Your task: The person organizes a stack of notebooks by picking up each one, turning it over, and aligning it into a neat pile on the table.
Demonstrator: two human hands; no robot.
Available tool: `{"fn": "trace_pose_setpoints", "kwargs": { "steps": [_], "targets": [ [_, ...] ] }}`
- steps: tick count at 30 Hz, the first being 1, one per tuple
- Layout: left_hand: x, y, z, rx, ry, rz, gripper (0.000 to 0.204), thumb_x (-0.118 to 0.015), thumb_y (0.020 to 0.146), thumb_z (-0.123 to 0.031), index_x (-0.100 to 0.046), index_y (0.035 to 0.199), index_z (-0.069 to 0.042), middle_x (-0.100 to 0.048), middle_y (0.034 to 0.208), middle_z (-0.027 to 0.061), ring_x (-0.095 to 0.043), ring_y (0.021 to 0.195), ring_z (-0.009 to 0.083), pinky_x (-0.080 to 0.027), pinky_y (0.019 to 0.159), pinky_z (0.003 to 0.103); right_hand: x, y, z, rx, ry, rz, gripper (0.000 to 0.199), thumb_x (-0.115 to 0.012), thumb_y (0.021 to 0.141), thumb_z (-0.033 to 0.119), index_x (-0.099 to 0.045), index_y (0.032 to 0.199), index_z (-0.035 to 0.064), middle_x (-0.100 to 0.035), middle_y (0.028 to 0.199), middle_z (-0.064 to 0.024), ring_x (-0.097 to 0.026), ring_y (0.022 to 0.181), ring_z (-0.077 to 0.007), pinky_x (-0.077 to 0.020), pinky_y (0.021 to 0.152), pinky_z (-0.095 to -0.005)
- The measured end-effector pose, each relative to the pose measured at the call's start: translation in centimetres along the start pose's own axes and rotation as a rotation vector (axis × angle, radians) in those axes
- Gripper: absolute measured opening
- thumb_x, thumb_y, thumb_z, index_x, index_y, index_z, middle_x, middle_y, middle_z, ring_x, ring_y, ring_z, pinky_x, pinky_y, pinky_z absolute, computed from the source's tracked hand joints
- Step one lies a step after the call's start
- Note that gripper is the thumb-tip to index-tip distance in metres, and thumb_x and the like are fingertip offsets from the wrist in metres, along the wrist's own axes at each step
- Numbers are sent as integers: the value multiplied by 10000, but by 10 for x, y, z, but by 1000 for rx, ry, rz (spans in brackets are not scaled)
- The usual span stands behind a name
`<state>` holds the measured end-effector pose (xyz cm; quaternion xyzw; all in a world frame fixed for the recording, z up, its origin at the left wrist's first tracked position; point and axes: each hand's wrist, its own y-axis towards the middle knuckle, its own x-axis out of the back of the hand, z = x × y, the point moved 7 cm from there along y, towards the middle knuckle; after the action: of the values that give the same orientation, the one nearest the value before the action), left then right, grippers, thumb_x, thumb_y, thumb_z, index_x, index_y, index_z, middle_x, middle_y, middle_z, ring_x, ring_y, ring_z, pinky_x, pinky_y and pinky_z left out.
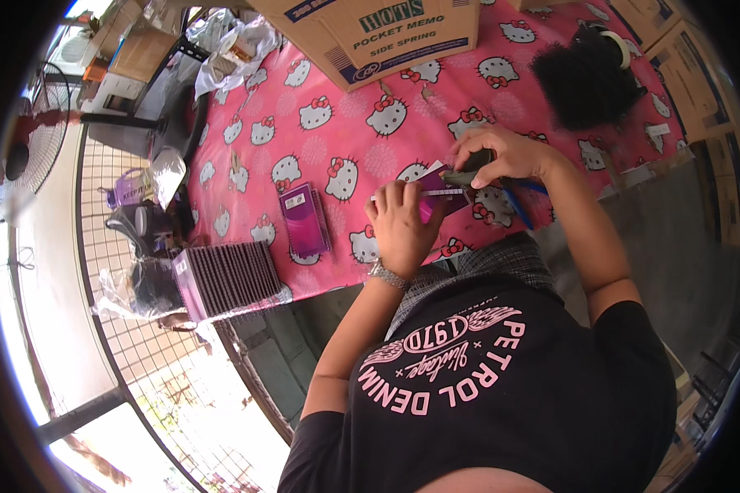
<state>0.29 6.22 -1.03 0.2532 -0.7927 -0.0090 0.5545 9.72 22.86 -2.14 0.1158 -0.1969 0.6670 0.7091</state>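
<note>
Left hand point(400, 223) flat, grip pinching purple card point(436, 193); right hand point(501, 156) curled, grip clamped on dark tool point(467, 176).

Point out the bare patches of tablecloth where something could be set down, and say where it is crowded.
Bare pink tablecloth lies between the cardboard box and the purple card pack. Another patch runs between the box and the black bundle. It is crowded around the left hand and right hand, which hold purple cards and a dark tool.
</note>
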Motion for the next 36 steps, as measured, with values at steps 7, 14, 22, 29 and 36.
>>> {"fn": "trace_pose_setpoints", "kwargs": {
  "steps": [7,14,22,29,36],
  "targets": [
    [9,-3,42,-8,-137,-2,348,-727,748,-117,-589,1061,-54,-569,1099,137,-519,1065,350,-425,939,462,-16,5,3,-58,654,102,429,-785,723,217,-678,1088,19,-627,1228,-90,-581,1126,-205,-438,986,-343],
    [7,-1,54,-11,-337,83,300,-687,788,-25,-581,1068,-33,-594,1037,140,-580,973,331,-499,818,403,-18,16,7,-118,560,103,418,-726,763,168,-674,1154,31,-641,1136,-61,-586,1077,-171,-448,943,-320],
    [9,1,54,-35,-497,113,246,-690,808,8,-599,1035,-19,-618,976,130,-631,842,277,-541,679,335,-30,30,19,8,648,162,423,-747,749,179,-669,1137,26,-664,1071,-57,-613,1001,-167,-468,891,-311],
    [11,3,53,-23,-508,141,243,-699,814,1,-596,1033,-25,-625,976,124,-636,822,278,-540,683,338,-39,35,12,-95,473,205,445,-744,751,141,-648,1169,24,-654,1121,-56,-586,1055,-148,-433,954,-304],
    [7,5,57,10,-514,153,251,-717,813,-9,-579,1023,-22,-623,979,123,-645,805,276,-543,687,334,-40,41,17,-127,341,122,451,-770,741,191,-666,1154,40,-650,1132,-55,-582,1070,-166,-412,990,-327]
  ]
}}
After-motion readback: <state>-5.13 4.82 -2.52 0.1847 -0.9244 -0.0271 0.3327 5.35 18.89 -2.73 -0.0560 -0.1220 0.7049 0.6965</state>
